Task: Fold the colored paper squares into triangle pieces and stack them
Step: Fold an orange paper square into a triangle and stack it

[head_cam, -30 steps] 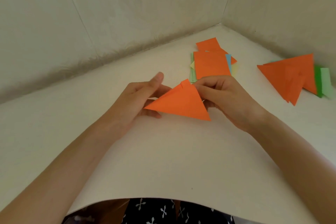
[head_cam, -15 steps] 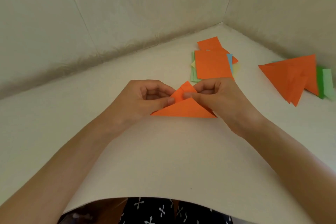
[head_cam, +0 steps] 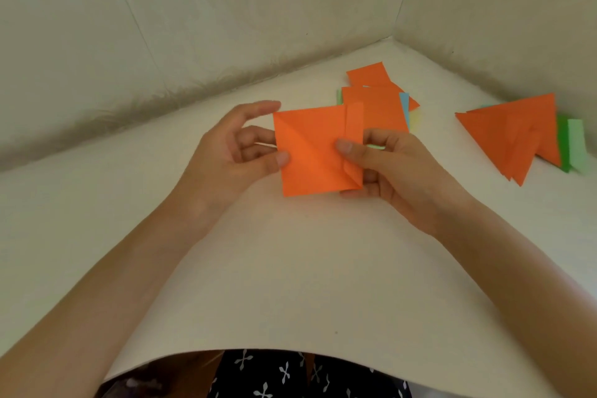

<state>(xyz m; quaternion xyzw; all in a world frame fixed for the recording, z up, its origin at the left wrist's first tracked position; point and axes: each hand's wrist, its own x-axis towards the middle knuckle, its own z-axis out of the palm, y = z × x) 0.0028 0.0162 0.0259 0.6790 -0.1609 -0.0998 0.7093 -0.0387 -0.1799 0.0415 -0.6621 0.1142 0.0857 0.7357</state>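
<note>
I hold an orange paper square above the white surface, unfolded and creased, with a narrow strip folded over along its right side. My left hand pinches its left edge with the thumb on top. On the right edge, my right hand grips it, thumb pressing on the folded strip. Behind the held sheet lies a pile of flat paper squares, orange on top with blue, yellow and green edges showing. At the right sits a stack of folded orange triangles.
Green folded pieces stick out from under the triangle stack at the far right. Pale walls close the surface at the back and right, meeting in a corner. The white surface curves down toward my lap.
The orange piece was a folded triangle pinched between both hands; now it is spread out into a square, held at its left and right edges. The piles have not moved.
</note>
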